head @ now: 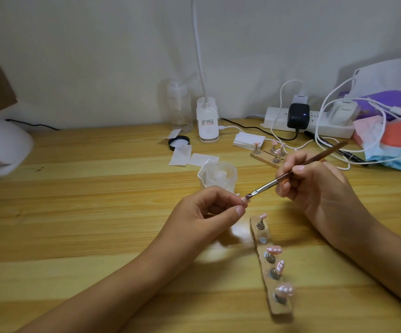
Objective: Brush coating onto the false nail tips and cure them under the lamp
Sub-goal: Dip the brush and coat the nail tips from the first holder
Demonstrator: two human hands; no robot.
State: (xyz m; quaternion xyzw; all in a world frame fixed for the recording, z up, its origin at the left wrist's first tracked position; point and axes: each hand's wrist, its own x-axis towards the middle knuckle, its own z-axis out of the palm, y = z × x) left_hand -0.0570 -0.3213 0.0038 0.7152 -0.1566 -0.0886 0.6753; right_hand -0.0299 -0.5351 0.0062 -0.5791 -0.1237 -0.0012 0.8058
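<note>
Your left hand (209, 212) pinches one nail tip (316, 200) at centre. Your right hand (314, 186) grips one brush (290, 173), its bristles touching the tip. Four more tips (274, 250) stand on the near-right strip (281, 308).

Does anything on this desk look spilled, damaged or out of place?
Nothing looks spilled or damaged. The near holder strip has one bare magnet, second from its far end; the left hand pinches a nail tip, probably taken from there.
</note>
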